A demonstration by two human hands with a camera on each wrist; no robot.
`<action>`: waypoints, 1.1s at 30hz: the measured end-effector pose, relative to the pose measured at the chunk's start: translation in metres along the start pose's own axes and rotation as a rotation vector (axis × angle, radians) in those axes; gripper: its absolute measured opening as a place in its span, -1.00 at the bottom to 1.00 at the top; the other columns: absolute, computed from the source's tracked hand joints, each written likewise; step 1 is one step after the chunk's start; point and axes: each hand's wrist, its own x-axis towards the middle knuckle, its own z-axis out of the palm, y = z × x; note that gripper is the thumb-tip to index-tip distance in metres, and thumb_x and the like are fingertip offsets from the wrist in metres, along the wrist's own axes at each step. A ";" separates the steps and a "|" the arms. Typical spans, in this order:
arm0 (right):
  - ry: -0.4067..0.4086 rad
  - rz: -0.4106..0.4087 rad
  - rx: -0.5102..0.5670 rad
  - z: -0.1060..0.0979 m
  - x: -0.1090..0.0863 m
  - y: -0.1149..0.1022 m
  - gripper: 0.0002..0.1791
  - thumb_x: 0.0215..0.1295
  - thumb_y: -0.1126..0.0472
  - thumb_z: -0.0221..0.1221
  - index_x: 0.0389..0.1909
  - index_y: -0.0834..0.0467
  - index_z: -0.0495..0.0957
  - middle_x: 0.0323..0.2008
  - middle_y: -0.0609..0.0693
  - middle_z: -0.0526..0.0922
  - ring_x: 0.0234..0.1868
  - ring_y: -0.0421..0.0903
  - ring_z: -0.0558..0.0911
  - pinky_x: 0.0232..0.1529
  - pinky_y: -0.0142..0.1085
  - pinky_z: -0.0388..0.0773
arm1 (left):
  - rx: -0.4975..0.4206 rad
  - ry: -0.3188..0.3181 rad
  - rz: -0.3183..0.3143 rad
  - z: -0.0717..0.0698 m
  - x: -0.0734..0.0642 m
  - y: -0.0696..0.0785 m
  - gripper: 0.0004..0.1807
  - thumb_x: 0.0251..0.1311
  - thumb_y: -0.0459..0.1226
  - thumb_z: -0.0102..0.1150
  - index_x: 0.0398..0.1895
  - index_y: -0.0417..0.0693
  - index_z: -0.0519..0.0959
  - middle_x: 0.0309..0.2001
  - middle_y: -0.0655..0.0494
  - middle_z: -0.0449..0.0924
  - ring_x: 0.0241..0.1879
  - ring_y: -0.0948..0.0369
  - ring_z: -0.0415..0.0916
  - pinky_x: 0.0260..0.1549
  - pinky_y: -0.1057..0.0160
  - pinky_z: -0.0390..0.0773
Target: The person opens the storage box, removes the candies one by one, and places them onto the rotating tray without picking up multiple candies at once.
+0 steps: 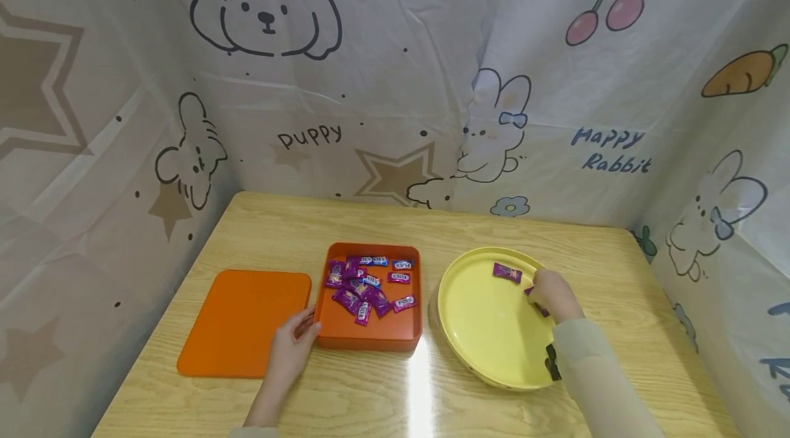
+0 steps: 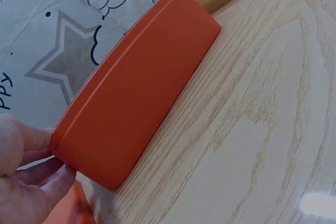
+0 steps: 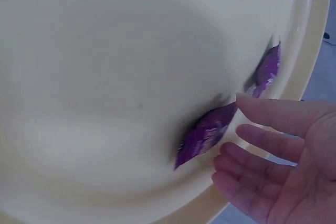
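Observation:
My left hand (image 1: 290,349) holds the near left corner of a square orange box (image 1: 370,338), its thumb and fingers about the outer walls in the left wrist view. Inside the box lie several wrapped candies (image 1: 348,301), purple, pink and blue. On the right, my right hand (image 1: 553,295) is over the rim of a round yellow tray (image 1: 487,328). In the right wrist view its thumb tip is right at the end of a purple-wrapped candy (image 3: 207,134), with a gap between thumb and fingers. Another purple candy (image 1: 507,272) lies farther back in the tray.
A flat orange lid (image 1: 247,321) lies on the wooden table (image 1: 469,219) left of the box. A dark shape (image 1: 552,362) shows at the tray's right edge beside the sleeve. Printed cloth (image 1: 370,81) stands behind and along both sides of the table.

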 end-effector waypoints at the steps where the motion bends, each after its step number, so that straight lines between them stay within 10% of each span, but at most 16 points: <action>1: 0.010 -0.010 0.001 -0.001 0.000 -0.003 -0.73 -0.03 0.44 0.16 -0.26 0.48 0.44 -0.37 0.25 0.51 -0.51 -0.04 0.43 -0.43 -0.22 0.52 | -0.002 0.002 0.007 0.000 0.000 0.000 -0.58 0.21 -0.42 0.07 0.13 -0.43 0.38 0.06 -0.36 0.43 0.04 -0.15 0.43 0.00 0.10 0.48; 10: 0.086 -0.163 -0.004 -0.004 0.008 -0.046 -0.50 0.10 0.39 0.16 0.08 0.45 0.34 0.01 0.42 0.42 -0.04 0.28 0.47 0.00 0.07 0.46 | -0.017 0.003 0.004 0.000 -0.001 0.000 -0.58 0.21 -0.42 0.06 0.13 -0.44 0.37 0.06 -0.37 0.43 0.05 -0.15 0.43 0.01 0.11 0.47; 22: 0.101 -0.565 -0.064 0.006 0.015 -0.132 -0.59 0.12 0.36 0.22 0.01 0.35 0.44 -0.05 0.26 0.51 -0.05 0.16 0.52 -0.01 -0.06 0.51 | -0.023 -0.009 0.004 -0.001 -0.002 0.000 -0.57 0.23 -0.41 0.04 0.14 -0.44 0.35 0.08 -0.37 0.41 0.06 -0.15 0.41 0.01 0.13 0.47; 33: 0.084 -0.628 -0.122 0.034 0.018 -0.195 -0.67 0.09 0.39 0.23 -0.07 0.31 0.52 -0.14 0.17 0.55 -0.07 0.07 0.55 0.03 -0.11 0.52 | -0.013 -0.002 0.011 -0.001 -0.001 0.001 -0.58 0.22 -0.41 0.06 0.13 -0.43 0.38 0.06 -0.36 0.43 0.04 -0.13 0.43 -0.02 0.12 0.49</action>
